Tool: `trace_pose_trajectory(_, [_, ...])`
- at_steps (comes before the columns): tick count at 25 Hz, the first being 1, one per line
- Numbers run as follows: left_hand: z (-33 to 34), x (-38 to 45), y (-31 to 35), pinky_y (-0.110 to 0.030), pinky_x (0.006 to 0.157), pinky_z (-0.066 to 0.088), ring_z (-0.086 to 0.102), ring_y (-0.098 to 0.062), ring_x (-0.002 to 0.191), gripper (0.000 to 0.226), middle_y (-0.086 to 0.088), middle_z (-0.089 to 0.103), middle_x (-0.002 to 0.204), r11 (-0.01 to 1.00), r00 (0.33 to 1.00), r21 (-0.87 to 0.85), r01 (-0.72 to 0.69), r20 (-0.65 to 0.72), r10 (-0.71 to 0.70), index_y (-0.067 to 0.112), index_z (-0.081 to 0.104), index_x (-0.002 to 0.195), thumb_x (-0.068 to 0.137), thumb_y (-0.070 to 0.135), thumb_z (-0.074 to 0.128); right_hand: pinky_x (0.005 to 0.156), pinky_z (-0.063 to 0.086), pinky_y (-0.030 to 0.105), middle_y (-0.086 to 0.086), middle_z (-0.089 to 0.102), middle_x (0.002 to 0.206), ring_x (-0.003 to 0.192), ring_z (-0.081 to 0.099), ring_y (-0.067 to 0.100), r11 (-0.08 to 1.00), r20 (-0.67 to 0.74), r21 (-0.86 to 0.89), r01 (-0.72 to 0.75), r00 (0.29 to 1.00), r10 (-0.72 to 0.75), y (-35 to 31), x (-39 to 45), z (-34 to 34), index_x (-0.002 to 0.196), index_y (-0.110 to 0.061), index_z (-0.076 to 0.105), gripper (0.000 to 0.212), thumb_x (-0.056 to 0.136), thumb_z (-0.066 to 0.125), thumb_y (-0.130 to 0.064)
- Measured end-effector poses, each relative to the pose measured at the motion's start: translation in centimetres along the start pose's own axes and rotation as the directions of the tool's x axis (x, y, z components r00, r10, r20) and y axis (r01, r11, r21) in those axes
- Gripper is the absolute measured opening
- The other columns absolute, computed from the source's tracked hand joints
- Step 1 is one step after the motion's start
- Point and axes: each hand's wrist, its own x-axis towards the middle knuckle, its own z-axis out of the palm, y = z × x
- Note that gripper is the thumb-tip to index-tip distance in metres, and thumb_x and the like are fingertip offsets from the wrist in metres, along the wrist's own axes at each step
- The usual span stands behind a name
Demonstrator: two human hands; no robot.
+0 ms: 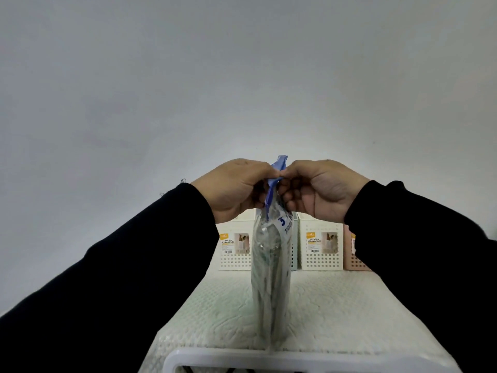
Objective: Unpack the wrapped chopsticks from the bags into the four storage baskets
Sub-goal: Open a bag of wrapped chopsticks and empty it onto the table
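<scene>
Hands point(236, 189) point(320, 189) in pinching grip on crinkly clear bag's point(270, 278) blue top.

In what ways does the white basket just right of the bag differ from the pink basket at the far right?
The white basket is cream white; the pink basket is pale pink. The white basket shows its whole front, with a full label; the pink basket is mostly hidden behind the right sleeve, and only a sliver of its label shows. Both stand upright in the back row and have square holes in their walls.
</scene>
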Motion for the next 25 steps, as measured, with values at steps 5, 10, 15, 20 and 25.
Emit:
trace_pose_trajectory(5, [0.4, -0.1, -0.9, -0.029, 0.053, 0.032, 0.037, -0.02, 0.052, 0.025, -0.01, 0.04, 0.061, 0.996, 0.996, 0.063, -0.058, -0.063, 0.062, 0.007, 0.044, 0.067, 0.091, 0.0, 0.04, 0.042, 0.032, 0.022, 0.007, 0.045, 0.052, 0.041, 0.039, 0.016, 0.999, -0.188, 0.012, 0.052, 0.981, -0.049, 1.1, 0.2, 1.7, 0.06, -0.009, 0.047, 0.021, 0.08, 0.046, -0.004])
trace_pose_trajectory(10, [0.3, -0.4, -1.3, -0.017, 0.042, 0.037, 0.04, -0.012, 0.04, 0.035, -0.002, 0.04, 0.051, 0.996, 0.987, 0.03, -0.087, -0.134, 0.09, 0.011, 0.037, 0.06, 0.092, -0.003, 0.032, 0.045, 0.041, 0.025, 0.005, 0.043, 0.036, 0.036, 0.043, 0.019, 0.996, -0.305, -0.013, 0.083, 0.949, -0.083, 1.0, -0.3, 1.7, 0.057, -0.007, 0.04, 0.023, 0.078, 0.041, 0.001])
trace_pose_trajectory(15, [-1.3, -0.3, 0.0, -0.032, 0.051, 0.057, 0.061, -0.02, 0.046, 0.021, -0.011, 0.056, 0.062, 0.927, 0.96, 0.373, -0.046, -0.24, 0.144, 0.004, 0.052, 0.07, 0.088, 0.005, 0.042, 0.055, 0.057, 0.036, 0.011, 0.056, 0.041, 0.048, 0.065, 0.033, 0.885, -0.346, -0.466, -0.006, 0.922, -0.176, -1.0, -0.4, 0.2, 0.073, 0.001, 0.05, 0.014, 0.083, 0.044, -0.006])
trace_pose_trajectory(20, [-1.3, 0.2, -0.1, -0.039, 0.067, 0.061, 0.07, -0.018, 0.057, 0.019, -0.009, 0.064, 0.069, 0.824, 0.897, 0.559, -0.093, -0.312, 0.313, 0.005, 0.053, 0.078, 0.091, 0.017, 0.048, 0.055, 0.054, 0.03, 0.017, 0.063, 0.059, 0.054, 0.07, 0.032, 0.632, -0.366, -0.767, -0.112, 0.885, -0.287, -3.1, 0.0, -1.0, 0.073, -0.006, 0.052, 0.022, 0.089, 0.042, -0.016])
trace_pose_trajectory(25, [0.6, -1.1, -5.3, -0.046, 0.098, 0.05, 0.063, -0.015, 0.109, 0.075, 0.004, 0.061, 0.122, 0.982, 0.999, 0.185, -0.02, 0.033, 0.015, 0.024, 0.045, 0.121, 0.067, 0.074, 0.057, 0.043, 0.053, 0.029, 0.015, 0.062, 0.074, 0.038, 0.063, 0.024, 0.701, -0.341, -0.69, -0.177, 0.935, -0.1, -2.4, 0.1, -1.0, 0.075, -0.01, 0.052, 0.019, 0.091, 0.048, -0.02])
